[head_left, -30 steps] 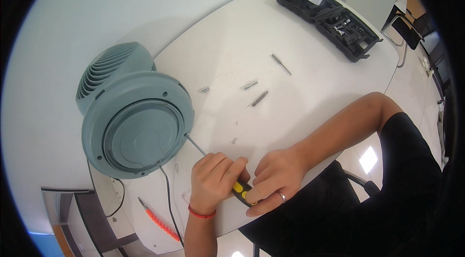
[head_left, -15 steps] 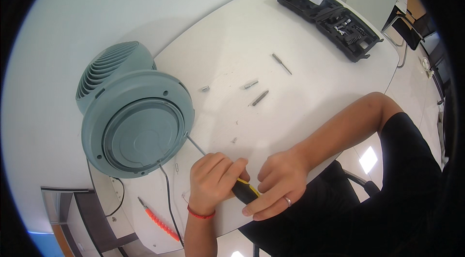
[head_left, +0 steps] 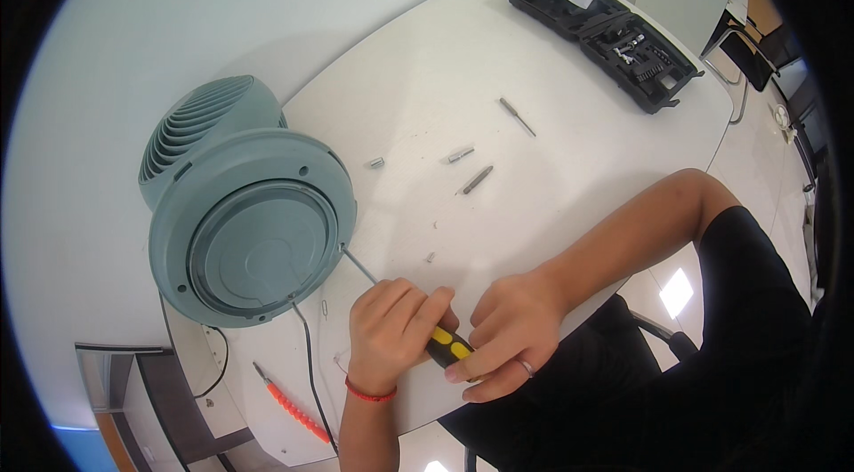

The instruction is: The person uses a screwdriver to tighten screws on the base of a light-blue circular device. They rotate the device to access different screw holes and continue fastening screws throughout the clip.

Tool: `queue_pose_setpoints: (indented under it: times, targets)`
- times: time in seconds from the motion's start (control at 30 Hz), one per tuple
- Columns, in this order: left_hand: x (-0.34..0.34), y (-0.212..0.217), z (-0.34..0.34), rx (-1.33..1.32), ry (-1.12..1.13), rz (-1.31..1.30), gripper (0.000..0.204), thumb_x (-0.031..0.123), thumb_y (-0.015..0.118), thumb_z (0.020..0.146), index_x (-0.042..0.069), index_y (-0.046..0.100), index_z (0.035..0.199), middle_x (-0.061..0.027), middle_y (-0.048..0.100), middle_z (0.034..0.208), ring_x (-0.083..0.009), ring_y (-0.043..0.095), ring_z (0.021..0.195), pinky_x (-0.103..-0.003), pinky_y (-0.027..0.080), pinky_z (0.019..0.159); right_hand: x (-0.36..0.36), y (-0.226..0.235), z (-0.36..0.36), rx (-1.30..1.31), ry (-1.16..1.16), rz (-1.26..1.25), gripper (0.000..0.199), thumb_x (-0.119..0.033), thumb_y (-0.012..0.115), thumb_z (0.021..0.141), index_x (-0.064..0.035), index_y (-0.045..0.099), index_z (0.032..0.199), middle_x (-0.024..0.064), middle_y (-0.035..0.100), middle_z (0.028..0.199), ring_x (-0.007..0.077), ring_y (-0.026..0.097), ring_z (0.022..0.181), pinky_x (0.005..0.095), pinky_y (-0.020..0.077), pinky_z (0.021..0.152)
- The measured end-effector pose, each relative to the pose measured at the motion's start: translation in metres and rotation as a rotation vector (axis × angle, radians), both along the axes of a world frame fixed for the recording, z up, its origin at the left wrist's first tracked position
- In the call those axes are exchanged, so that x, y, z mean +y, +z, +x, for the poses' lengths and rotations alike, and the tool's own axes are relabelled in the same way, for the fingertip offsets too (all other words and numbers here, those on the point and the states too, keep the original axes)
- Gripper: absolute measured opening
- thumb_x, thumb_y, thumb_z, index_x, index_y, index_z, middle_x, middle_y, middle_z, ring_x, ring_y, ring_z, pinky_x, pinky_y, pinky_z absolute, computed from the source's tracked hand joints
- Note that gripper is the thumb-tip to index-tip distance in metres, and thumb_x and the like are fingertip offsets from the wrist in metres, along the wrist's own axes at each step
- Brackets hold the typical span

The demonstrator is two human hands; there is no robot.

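Observation:
A grey-green fan (head_left: 267, 245) lies on its side with the underside of its round base facing me. A long screwdriver (head_left: 450, 346) with a black and yellow handle slants toward it, its shaft tip in a hole at the base's right edge. My left hand (head_left: 396, 325), with a red cord at the wrist, is closed around the screwdriver where shaft meets handle. At the handle's rear end, my right hand (head_left: 516, 330), wearing a ring, grips with thumb and fingers. The tip itself is hidden in the hole.
Several metal bits, among them a dark bit (head_left: 478, 179) and a thin bit (head_left: 518, 116), lie on the white table (head_left: 391, 98). An open black tool case (head_left: 636, 58) stands at the far right. Near the left edge are a black cord (head_left: 309, 356) and an orange flexible shaft (head_left: 294, 405).
The screwdriver handle has turned about its axis, so more yellow patches show. My right fingers have shifted slightly on it; the left hand and the fan stay nearly in place.

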State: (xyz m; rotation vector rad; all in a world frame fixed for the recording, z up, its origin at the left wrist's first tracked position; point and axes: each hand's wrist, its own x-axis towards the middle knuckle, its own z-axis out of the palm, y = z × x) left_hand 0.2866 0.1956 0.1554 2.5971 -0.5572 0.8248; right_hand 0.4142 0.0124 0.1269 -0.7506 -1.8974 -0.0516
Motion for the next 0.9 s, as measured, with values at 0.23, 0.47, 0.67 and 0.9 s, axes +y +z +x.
queue_pose_setpoints:
  times: [0.23,0.47,0.67,0.9]
  targets:
    - [0.001,-0.002,0.0,0.017,-0.008,-0.017,0.04,0.009,0.088,0.066,0.005,0.074,0.103,-0.0008,0.055,0.07,-0.0193,0.058,0.064,-0.031,0.045,0.057,0.0,-0.001,-0.004,0.067,0.032,-0.053,0.016,-0.009,0.074,0.105,-0.0096,0.072,0.12,0.0049,0.067,0.077,0.0176,0.064,0.055,0.0284,0.0448,0.051]
    - [0.001,-0.006,0.0,-0.002,-0.003,0.002,0.04,0.009,0.087,0.067,0.005,0.075,0.105,-0.0011,0.054,0.07,-0.0194,0.057,0.063,-0.031,0.046,0.057,0.002,-0.001,-0.004,0.017,-0.1,0.028,0.009,-0.009,0.075,0.102,-0.0133,0.072,0.11,0.004,0.066,0.078,0.0193,0.062,0.056,0.0297,0.0452,0.051]
    - [0.0,-0.005,-0.001,-0.014,0.013,0.004,0.038,0.008,0.087,0.067,0.005,0.076,0.103,-0.0013,0.054,0.07,-0.0191,0.057,0.063,-0.031,0.046,0.057,0.003,0.002,-0.005,0.087,-0.052,-0.005,0.01,-0.01,0.078,0.101,-0.0134,0.073,0.109,0.0023,0.062,0.077,0.0179,0.061,0.053,0.029,0.0448,0.049]
    - [0.001,-0.005,0.0,-0.015,0.004,0.004,0.039,0.008,0.088,0.065,0.005,0.076,0.103,-0.0013,0.054,0.07,-0.0191,0.057,0.063,-0.031,0.046,0.057,0.001,0.001,-0.002,0.017,-0.015,0.027,0.012,-0.011,0.08,0.101,-0.0114,0.074,0.111,0.0025,0.063,0.075,0.0173,0.062,0.053,0.0276,0.044,0.048]
